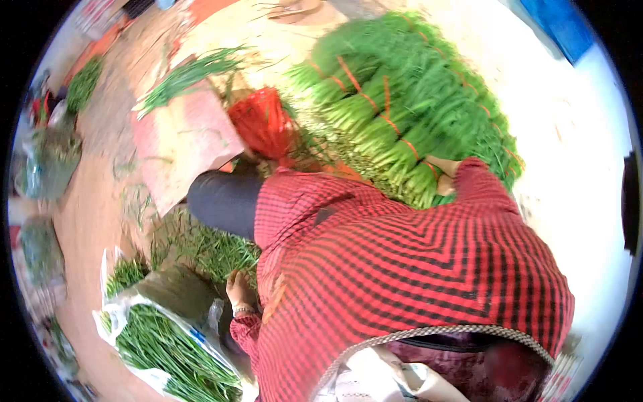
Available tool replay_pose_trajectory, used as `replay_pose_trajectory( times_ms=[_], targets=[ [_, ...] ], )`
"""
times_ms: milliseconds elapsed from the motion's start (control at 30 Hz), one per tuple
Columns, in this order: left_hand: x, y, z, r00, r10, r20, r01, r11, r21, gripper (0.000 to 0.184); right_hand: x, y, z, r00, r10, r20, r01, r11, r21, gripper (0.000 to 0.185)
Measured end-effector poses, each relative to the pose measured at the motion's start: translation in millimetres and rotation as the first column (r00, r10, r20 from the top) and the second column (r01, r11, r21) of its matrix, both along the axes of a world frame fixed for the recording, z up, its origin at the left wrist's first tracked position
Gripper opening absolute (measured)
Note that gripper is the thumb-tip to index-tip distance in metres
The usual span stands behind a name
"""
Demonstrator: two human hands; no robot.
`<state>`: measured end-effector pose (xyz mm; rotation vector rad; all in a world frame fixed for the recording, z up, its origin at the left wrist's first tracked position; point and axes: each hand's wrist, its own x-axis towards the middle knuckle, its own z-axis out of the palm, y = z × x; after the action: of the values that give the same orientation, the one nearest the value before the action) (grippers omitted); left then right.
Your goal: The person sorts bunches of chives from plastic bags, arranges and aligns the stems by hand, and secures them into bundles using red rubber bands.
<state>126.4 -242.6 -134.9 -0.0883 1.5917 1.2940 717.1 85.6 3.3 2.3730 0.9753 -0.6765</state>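
Note:
My right hand point(445, 173) is at the near end of a large stack of tied chive bundles point(402, 100). Its fingers close around the pale stem end of one bundle point(420, 186), beside an orange-red tie. Low on the left, my left hand point(238, 291) hangs beside my leg with its fingers loosely apart and nothing visible in them. Under and beyond it lie loose green leaves point(218, 251). Close by, an open white plastic bag point(120, 321) holds long loose chives point(167, 348).
A pinkish board point(187, 137) carries a few loose chives point(191, 77). Red netting or string point(263, 120) lies beside it, near my knee point(224, 201). Filled plastic bags point(50, 164) line the far left. A blue object point(559, 27) shows at the upper right.

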Motion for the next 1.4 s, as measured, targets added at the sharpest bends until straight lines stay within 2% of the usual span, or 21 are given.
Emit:
replay_pose_trajectory(
  times_ms=[33, 67, 133, 233, 300, 367, 433, 467, 533, 567, 667, 733, 767, 867, 900, 1000, 1100, 1167, 1233, 1300, 1400],
  targets=[
    [2.0, -0.5, -0.3, 0.999, 0.038, 0.014, -0.038, 0.999, 0.021, 0.023, -4.8, 17.2, 38.0, 0.987, 0.138, -0.080, -0.153, 0.961, -0.229, 0.072],
    [-0.5, -3.3, -3.2, 0.999, 0.020, -0.041, -0.021, 1.000, -0.009, 0.026, -14.8, 36.9, 73.7, 0.952, 0.244, -0.184, -0.299, 0.868, -0.396, 0.069],
    [-2.9, -9.7, -7.2, 0.994, -0.005, -0.107, 0.001, 0.999, -0.039, 0.030, -55.3, 76.0, 111.9, 0.888, 0.369, -0.274, -0.453, 0.808, -0.378, 0.062],
    [7.7, -14.0, 2.6, 0.989, -0.024, -0.148, 0.017, 0.999, -0.045, 0.036, -133.6, 132.3, 93.1, 0.713, 0.592, -0.376, -0.634, 0.773, 0.015, 0.045],
    [12.1, -23.4, 3.6, 0.995, 0.021, -0.097, -0.026, 0.998, -0.057, 0.038, -212.8, 151.8, 82.8, 0.439, 0.843, -0.311, -0.594, 0.532, 0.603, 0.025],
    [15.4, -41.0, -3.1, 0.992, -0.010, -0.128, -0.003, 0.995, -0.101, 0.040, -282.5, 160.2, 39.7, 0.231, 0.890, -0.393, -0.524, 0.454, 0.721, 0.030],
    [23.6, -47.6, 5.4, 0.995, 0.046, -0.087, -0.052, 0.996, -0.066, 0.040, -332.6, 169.5, -12.0, 0.183, 0.743, -0.643, -0.506, 0.632, 0.587, 0.031],
    [27.6, -49.8, 9.7, 0.988, -0.006, -0.157, -0.017, 0.989, -0.148, 0.038, -347.7, 174.8, -58.3, 0.223, 0.787, -0.575, -0.485, 0.602, 0.635, 0.032],
    [39.2, -45.1, 27.9, 0.984, 0.037, -0.174, -0.066, 0.985, -0.162, 0.036, -374.7, 180.1, -111.6, 0.466, 0.592, -0.658, -0.399, 0.804, 0.440, 0.041],
    [45.1, -48.3, 32.0, 0.981, 0.032, -0.191, -0.068, 0.980, -0.185, 0.036, -387.6, 174.3, -119.2, 0.485, 0.265, -0.833, -0.034, 0.958, 0.284, 0.047],
    [55.5, -38.6, 46.8, 0.983, 0.043, -0.177, -0.087, 0.964, -0.251, 0.037, -387.5, 215.8, -195.9, 0.465, -0.230, -0.855, 0.350, 0.935, -0.061, 0.061],
    [56.6, -5.5, 73.5, 0.977, 0.156, -0.142, -0.191, 0.939, -0.287, 0.038, -396.0, 218.9, -206.3, 0.599, -0.096, -0.795, 0.339, 0.930, 0.143, 0.078],
    [55.5, 10.8, 83.3, 0.963, 0.235, -0.133, -0.262, 0.930, -0.259, 0.037, -388.9, 226.1, -251.9, 0.665, -0.050, -0.745, 0.352, 0.901, 0.254, 0.079],
    [31.4, 65.5, 105.2, 0.904, 0.266, -0.336, -0.307, 0.949, -0.075, 0.031, -392.4, 233.9, -262.0, 0.551, -0.086, -0.830, 0.432, 0.880, 0.196, 0.051],
    [19.6, 90.7, 120.9, 0.898, 0.300, -0.321, -0.310, 0.950, 0.021, 0.030, -393.8, 235.0, -262.1, 0.549, -0.089, -0.831, 0.432, 0.882, 0.191, 0.051],
    [-16.9, 154.0, 150.5, 0.791, 0.144, -0.595, -0.135, 0.989, 0.060, 0.031, -400.8, 226.5, -220.4, 0.562, 0.012, -0.827, 0.406, 0.868, 0.288, 0.026],
    [-23.3, 252.3, 205.4, 0.719, 0.030, -0.694, 0.073, 0.990, 0.118, 0.030, -394.0, 210.4, -196.5, 0.475, 0.223, -0.851, 0.280, 0.879, 0.387, 0.027],
    [-19.4, 305.1, 225.0, 0.352, -0.282, -0.892, 0.441, 0.891, -0.108, 0.031, -395.0, 191.7, -152.8, 0.408, 0.198, -0.891, 0.236, 0.920, 0.313, 0.023],
    [4.2, 360.8, 228.0, 0.097, -0.210, -0.973, 0.736, 0.673, -0.072, 0.035, -388.6, 168.0, -129.3, 0.241, 0.278, -0.930, 0.040, 0.954, 0.296, 0.022],
    [41.5, 399.7, 178.6, -0.098, -0.124, -0.987, 0.786, 0.599, -0.153, 0.032, -382.5, 151.5, -105.1, 0.086, 0.557, -0.826, -0.284, 0.809, 0.515, 0.023],
    [70.5, 403.2, 153.0, -0.428, -0.399, -0.811, 0.678, 0.452, -0.580, 0.019, -364.0, 141.8, -74.6, -0.193, 0.705, -0.683, -0.316, 0.614, 0.723, 0.027]
  ],
)
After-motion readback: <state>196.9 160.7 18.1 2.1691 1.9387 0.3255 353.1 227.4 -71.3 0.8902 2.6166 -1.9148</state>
